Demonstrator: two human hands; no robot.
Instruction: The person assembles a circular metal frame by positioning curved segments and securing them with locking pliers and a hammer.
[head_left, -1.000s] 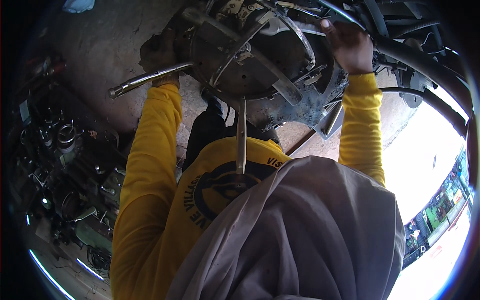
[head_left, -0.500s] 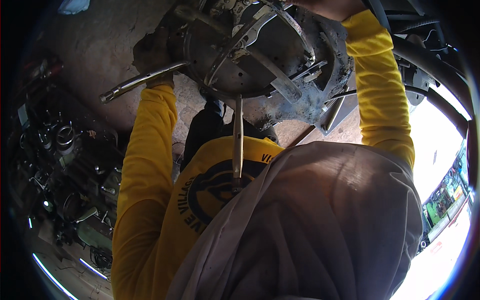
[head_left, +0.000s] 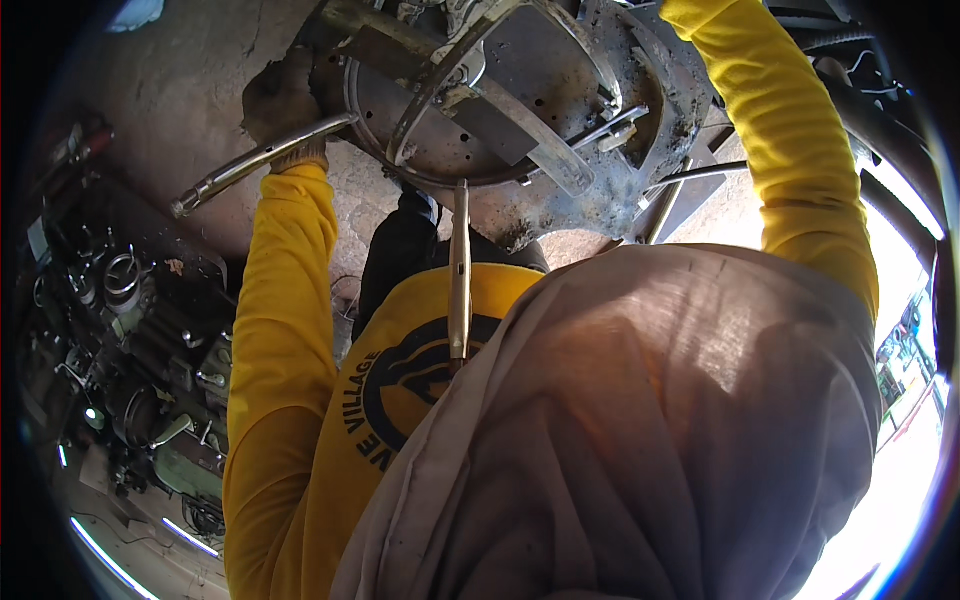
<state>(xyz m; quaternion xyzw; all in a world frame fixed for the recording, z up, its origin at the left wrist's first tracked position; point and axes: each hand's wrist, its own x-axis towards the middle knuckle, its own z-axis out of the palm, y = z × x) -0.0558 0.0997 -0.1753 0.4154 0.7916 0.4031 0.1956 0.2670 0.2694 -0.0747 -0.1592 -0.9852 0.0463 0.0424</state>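
In front of me is a round metal assembly: a ring (head_left: pixel 400 172) with curved flat bands (head_left: pixel 410 125) crossing over a dark plate with holes (head_left: pixel 515 125). Two metal tubes stick out from the ring, one toward my left (head_left: pixel 262 165) and one toward my body (head_left: pixel 460 275). My left hand (head_left: pixel 283 105), dark and in shadow, is behind the left tube, beside the rim; its fingers cannot be made out. Reaching past the far right side of the plate, my right sleeve (head_left: pixel 765 110) runs out of the top edge, so my right hand is out of the picture.
Under the assembly is a rough-edged metal sheet (head_left: pixel 590 215). A machine with levers and knobs (head_left: pixel 150 400) stands at my left. Dark hoses and bars (head_left: pixel 850 100) are at the far right. A grey-brown cloth (head_left: pixel 640 420) covers part of my front.
The assembly and my left arm sit slightly farther left in the picture. My right hand, partly seen at the top before, has gone out past the upper edge.
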